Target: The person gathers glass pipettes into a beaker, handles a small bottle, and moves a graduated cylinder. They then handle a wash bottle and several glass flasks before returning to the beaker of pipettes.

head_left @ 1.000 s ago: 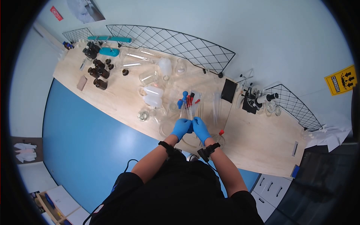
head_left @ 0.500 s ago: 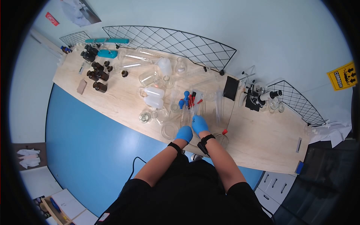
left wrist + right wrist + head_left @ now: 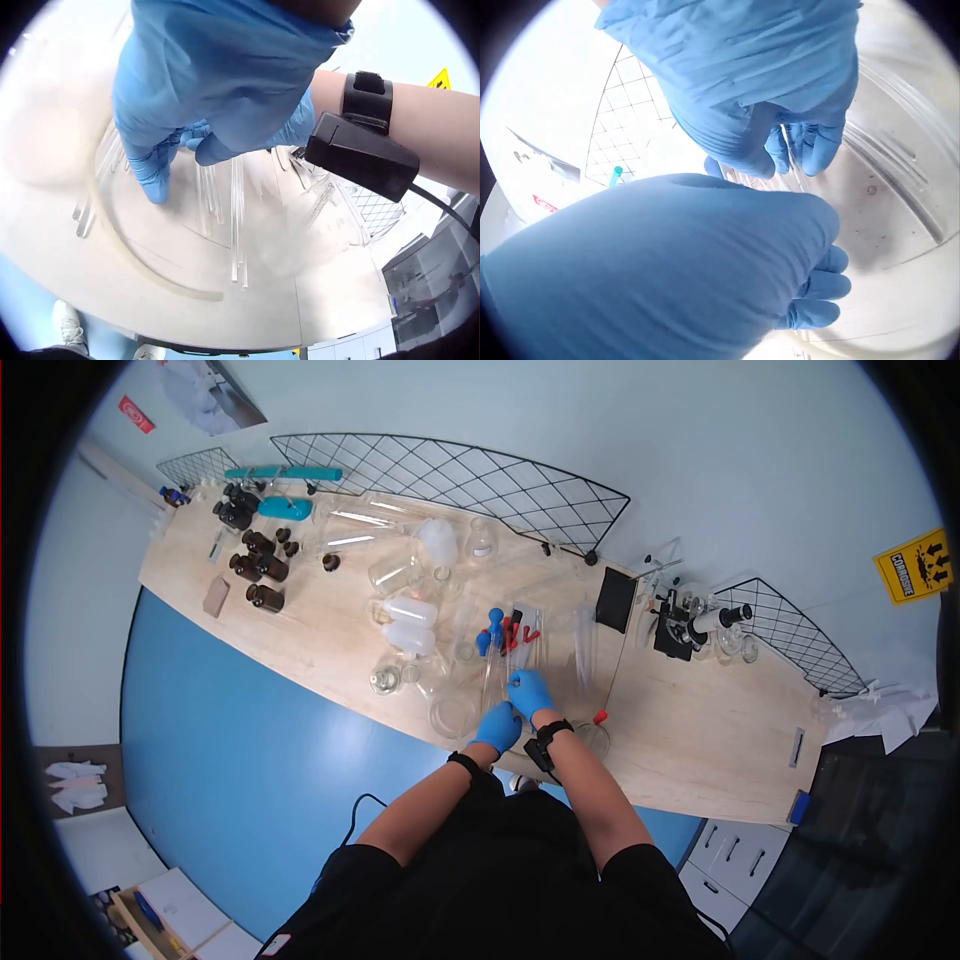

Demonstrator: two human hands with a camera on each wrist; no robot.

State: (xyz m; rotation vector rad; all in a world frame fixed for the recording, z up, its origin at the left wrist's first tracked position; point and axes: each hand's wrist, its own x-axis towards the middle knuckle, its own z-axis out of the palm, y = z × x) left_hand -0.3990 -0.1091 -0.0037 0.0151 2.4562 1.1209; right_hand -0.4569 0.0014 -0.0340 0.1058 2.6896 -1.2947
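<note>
Both hands wear blue gloves and are close together at the bench's front edge. My right hand (image 3: 528, 693) is the farther forward, its bent fingers pinching a thin glass tube (image 3: 786, 135) in the right wrist view. Just below and left of it is my left hand (image 3: 497, 727); its fingers (image 3: 821, 286) are bent, and I cannot tell whether they hold anything. Beyond the hands lie droppers with blue bulbs (image 3: 496, 622) and red bulbs (image 3: 510, 636). Under the hands in the left wrist view lie several clear glass rods (image 3: 238, 225) and a curved pale hose (image 3: 135, 266).
White plastic bottles (image 3: 410, 636), a round glass dish (image 3: 453, 714) and other glassware stand to the left, brown bottles (image 3: 266, 567) farther left. At the right is a microscope (image 3: 690, 628). A black wire mesh (image 3: 450, 470) runs along the back.
The hands were side by side at first. The left hand has drawn back toward the body, below the right hand. The right hand has shifted slightly.
</note>
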